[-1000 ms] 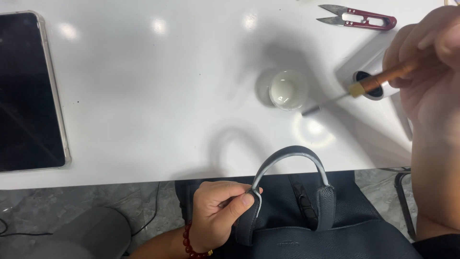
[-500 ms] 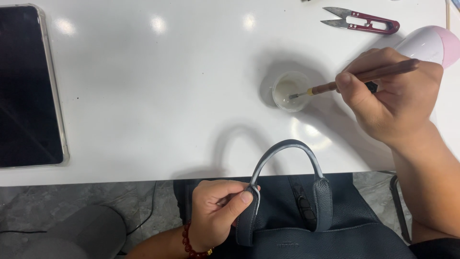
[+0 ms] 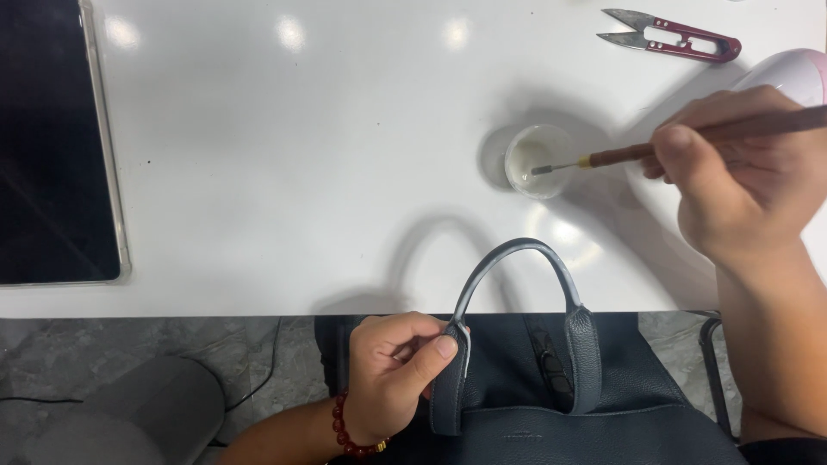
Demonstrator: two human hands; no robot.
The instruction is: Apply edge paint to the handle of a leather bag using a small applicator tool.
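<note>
A dark grey-blue leather bag point(image 3: 551, 413) lies at the white table's point(image 3: 301, 155) near edge, its arched handle point(image 3: 517, 258) resting on the tabletop. My left hand point(image 3: 396, 370), with a red bead bracelet at the wrist, pinches the left base of that handle. My right hand point(image 3: 741, 181) holds a thin brown-handled tool point(image 3: 655, 151) like a pen. The tool's metal tip dips into a small clear cup point(image 3: 538, 161) of pale liquid.
A dark tablet point(image 3: 52, 146) lies at the table's left side. Red thread snips point(image 3: 672, 36) sit at the far right edge. A pink and white rounded device point(image 3: 788, 73) stands behind my right hand. Grey floor with cables shows below the table.
My right hand came in from the far right and brought the tool's tip down into the cup. My left hand has kept its pinch on the handle's base.
</note>
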